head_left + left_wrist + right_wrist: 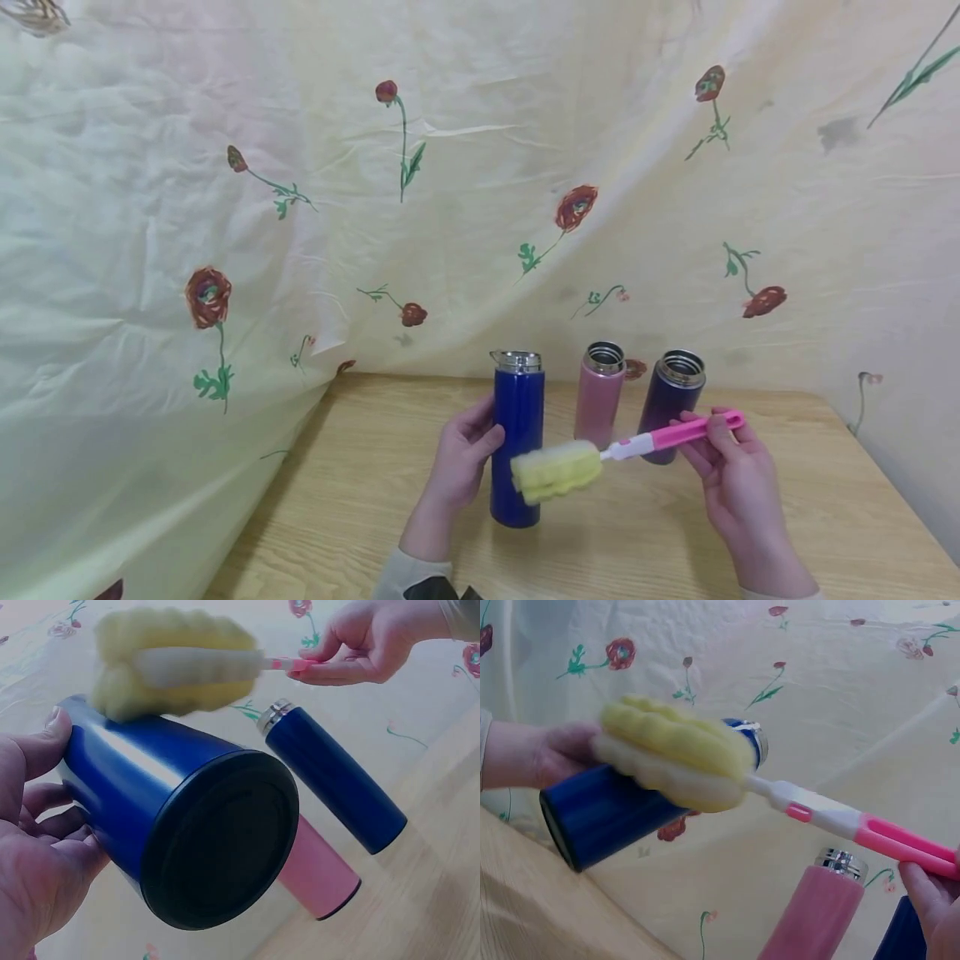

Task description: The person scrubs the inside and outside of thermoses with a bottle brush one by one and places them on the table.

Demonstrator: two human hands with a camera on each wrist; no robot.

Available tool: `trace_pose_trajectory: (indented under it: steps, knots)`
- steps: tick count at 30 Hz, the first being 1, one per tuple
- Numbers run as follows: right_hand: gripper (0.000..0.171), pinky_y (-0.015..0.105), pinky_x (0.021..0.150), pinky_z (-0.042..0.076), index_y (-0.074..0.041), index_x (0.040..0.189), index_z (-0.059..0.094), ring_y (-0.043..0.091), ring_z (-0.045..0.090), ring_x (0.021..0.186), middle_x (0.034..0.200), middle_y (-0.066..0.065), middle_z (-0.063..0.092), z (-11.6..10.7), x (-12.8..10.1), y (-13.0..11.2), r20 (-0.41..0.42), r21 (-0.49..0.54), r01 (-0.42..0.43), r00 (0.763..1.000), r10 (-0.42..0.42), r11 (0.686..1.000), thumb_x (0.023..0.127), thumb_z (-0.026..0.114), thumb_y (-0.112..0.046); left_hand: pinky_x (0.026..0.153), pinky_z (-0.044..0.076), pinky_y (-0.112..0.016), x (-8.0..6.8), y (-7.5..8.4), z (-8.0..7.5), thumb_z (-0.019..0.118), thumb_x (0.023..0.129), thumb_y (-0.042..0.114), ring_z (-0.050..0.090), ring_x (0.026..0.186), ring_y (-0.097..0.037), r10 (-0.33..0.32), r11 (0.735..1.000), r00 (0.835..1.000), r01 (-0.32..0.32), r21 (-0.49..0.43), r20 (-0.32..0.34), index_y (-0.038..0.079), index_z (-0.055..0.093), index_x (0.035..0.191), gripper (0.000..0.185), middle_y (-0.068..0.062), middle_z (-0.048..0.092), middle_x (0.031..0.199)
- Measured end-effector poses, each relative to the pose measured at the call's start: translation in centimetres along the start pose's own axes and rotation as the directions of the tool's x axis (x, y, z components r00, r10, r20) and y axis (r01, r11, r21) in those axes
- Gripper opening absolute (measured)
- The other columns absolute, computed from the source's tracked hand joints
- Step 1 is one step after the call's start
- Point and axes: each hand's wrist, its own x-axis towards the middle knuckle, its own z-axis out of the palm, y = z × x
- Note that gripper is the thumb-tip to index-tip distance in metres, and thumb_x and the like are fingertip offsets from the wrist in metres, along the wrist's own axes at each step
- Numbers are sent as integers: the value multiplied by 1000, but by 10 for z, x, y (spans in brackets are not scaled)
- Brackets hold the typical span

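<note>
In the head view my left hand grips a tall blue bottle around its side, its steel mouth at the top. Its black base faces the left wrist camera. Between thumb and fingers, my right hand pinches the pink handle of a bottle brush. The brush's yellow and white sponge head points left and passes in front of the blue bottle's side, outside its mouth. Whether the sponge touches the bottle, I cannot tell.
Behind the brush a pink bottle and a dark blue bottle stand uncapped on the wooden table. A flowered cloth hangs behind the table and along its left side.
</note>
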Motion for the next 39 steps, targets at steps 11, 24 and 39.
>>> trace_pose_trajectory:
  steps: [11,24,39]
  knots:
    - [8,39,98,58,-2,110,54,35,78,103,105,23,73,7,-7,-9,-134,357,98,990,-53,929,109,53,-10,107,54,-34,-4,-3,7,72,100,8,65,128,-19,-45,998,997,43,35,57,-16,45,152,64,-19,65,144]
    - [10,43,92,60,-3,110,53,36,79,100,102,24,74,17,-9,-13,-282,374,189,956,-83,908,106,58,-10,106,56,-42,-2,-6,17,80,91,2,63,131,-28,-143,985,990,141,103,14,-3,53,154,69,-18,60,150]
    - [12,42,94,60,-6,112,55,32,79,100,103,20,73,20,-9,-16,-418,371,243,906,-73,897,105,61,-13,102,59,-39,-1,-5,14,84,92,9,64,121,-26,-125,972,992,124,198,-10,7,63,149,60,-13,68,134]
